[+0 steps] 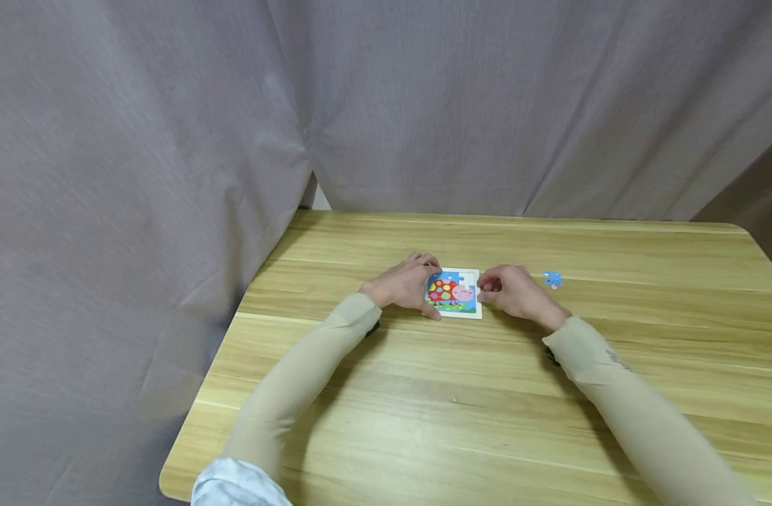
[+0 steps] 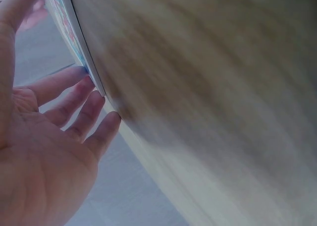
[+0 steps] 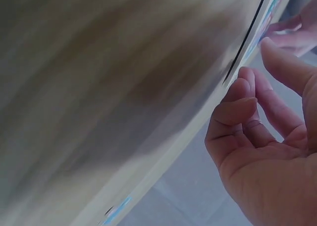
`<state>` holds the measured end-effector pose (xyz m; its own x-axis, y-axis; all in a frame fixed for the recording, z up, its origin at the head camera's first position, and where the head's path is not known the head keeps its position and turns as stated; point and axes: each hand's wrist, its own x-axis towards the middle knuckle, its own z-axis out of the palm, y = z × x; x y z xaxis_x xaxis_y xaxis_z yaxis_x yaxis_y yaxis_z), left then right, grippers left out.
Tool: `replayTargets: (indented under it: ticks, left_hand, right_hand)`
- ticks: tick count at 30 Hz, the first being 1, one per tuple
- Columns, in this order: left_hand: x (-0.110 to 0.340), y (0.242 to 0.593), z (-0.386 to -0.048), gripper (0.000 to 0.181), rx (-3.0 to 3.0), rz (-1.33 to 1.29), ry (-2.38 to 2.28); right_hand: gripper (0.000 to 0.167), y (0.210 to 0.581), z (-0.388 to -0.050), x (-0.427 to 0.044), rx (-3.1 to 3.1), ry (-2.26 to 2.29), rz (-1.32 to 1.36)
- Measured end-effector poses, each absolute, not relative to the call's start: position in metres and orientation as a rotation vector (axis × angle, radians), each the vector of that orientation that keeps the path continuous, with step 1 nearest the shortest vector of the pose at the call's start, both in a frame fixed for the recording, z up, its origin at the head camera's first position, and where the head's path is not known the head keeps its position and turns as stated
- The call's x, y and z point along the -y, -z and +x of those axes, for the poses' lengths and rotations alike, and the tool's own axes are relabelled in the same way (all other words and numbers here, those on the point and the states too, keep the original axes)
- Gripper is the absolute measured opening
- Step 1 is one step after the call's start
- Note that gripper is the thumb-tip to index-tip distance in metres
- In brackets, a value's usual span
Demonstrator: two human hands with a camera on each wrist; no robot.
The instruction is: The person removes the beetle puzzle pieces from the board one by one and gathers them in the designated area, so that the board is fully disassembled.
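Note:
A small jigsaw puzzle (image 1: 449, 303) in a white frame lies flat on the table, its picture a pink face with a red, spotted body. Bare white backing shows at its upper right. My left hand (image 1: 407, 284) spans the puzzle's left side, thumb at the near edge and fingers at the far corner. In the left wrist view, its fingertips (image 2: 94, 99) touch the frame's edge. At the right edge is my right hand (image 1: 515, 292), fingers loosely bent, with nothing visible between them. A loose blue puzzle piece (image 1: 552, 279) lies right of that hand.
The wooden table (image 1: 411, 400) has rounded corners and its far edge meets a grey curtain (image 1: 423, 105). More curtain hangs along the left side. Dark wristbands (image 1: 551, 356) show at the sleeve cuffs.

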<state>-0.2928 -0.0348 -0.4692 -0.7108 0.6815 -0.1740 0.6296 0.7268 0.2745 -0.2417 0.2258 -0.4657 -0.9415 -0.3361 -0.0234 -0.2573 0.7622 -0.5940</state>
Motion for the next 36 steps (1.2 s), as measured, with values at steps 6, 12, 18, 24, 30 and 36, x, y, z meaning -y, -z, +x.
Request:
replayTargets:
  ticks: [6,12,18,24,30,36]
  left_hand:
    - [0.035,0.469,-0.293,0.097,-2.668,1.044,-0.279]
    - [0.037,0.468,-0.292,0.099,-2.669,1.043,-0.26]
    - [0.037,0.469,-0.292,0.096,-2.672,1.054,-0.246]
    - [0.037,0.468,-0.289,0.08,-2.639,1.136,-0.272]
    - [0.037,0.467,-0.285,0.061,-2.595,1.179,-0.347]
    - [0.037,0.465,-0.285,0.059,-2.593,1.165,-0.342]
  right_hand:
    - [0.025,0.467,-0.244,-0.216,-2.792,0.892,-0.486]
    - [0.031,0.465,-0.245,-0.212,-2.779,0.864,-0.49]
    - [0.031,0.465,-0.245,-0.21,-2.783,0.846,-0.464]
    - [0.027,0.466,-0.246,-0.209,-2.786,0.839,-0.468]
    - [0.027,0.466,-0.247,-0.208,-2.751,0.846,-0.425]
    - [0.027,0.465,-0.247,-0.205,-2.732,0.849,-0.388]
